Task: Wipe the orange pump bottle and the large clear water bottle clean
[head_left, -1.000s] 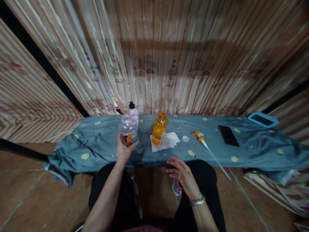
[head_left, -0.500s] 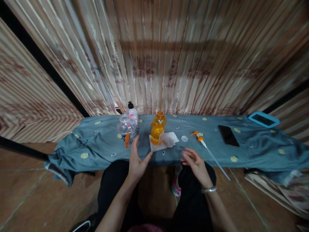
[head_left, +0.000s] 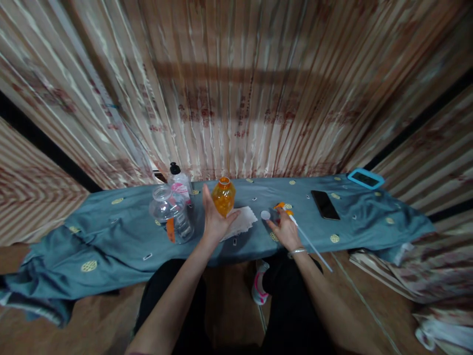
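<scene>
My left hand [head_left: 213, 220] wraps around the lower part of an orange bottle [head_left: 223, 195] that stands open-topped on a white paper napkin [head_left: 244, 220]. My right hand [head_left: 284, 230] lies on the blue cloth with its fingers spread. Its fingertips touch the orange head of a pump [head_left: 281, 206], whose long white tube [head_left: 312, 245] runs toward me past my wrist. A small white cap [head_left: 265, 215] lies just left of my right thumb.
Left of the bottle stand a clear plastic jar with an orange tag [head_left: 170, 215] and a white bottle with a black cap [head_left: 179, 179]. A black phone [head_left: 325, 204] and a blue-cased device [head_left: 365, 178] lie to the right. Blue cloth [head_left: 111, 236] covers the low bench; striped curtains hang behind.
My left hand let go of the clear jar, set it down, and took hold of the orange bottle. My right hand moved forward onto the cloth to the pump. The view shifted right.
</scene>
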Demonstrator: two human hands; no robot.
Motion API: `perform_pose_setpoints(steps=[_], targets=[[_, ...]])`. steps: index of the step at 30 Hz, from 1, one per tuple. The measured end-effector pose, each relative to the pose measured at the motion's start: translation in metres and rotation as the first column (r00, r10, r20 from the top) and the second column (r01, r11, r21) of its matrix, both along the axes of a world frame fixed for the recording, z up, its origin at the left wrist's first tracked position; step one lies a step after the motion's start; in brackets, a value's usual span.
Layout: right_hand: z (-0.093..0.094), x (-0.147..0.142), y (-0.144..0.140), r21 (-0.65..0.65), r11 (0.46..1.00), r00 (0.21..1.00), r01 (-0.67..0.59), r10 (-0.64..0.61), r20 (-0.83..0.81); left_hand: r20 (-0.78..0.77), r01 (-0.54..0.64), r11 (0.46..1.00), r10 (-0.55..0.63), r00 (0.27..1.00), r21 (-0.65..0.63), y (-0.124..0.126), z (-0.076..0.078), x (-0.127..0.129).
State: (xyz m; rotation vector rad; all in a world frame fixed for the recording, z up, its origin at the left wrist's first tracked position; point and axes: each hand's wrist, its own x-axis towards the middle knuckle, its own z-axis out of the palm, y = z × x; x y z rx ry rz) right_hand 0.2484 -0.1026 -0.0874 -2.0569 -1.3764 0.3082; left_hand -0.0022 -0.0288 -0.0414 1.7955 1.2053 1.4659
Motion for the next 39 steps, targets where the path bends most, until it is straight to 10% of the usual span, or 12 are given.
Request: perform_pose_setpoints(steps=[22,39], targets=[[-0.009,-0.002,0.037,-0.195,0.981,0.943,-0.027,0.09,0.32,0.127,0.015,0.989,0.004,0.992,-0.146,0.021,-0.002,0.003],[-0.01,0.053,0.023,-0.27,0.913,0.82,0.306,-0.108,0.562,0.058,-0.027,0.988,0.036,0.998,-0.154,0.021,-0.001,0.002]])
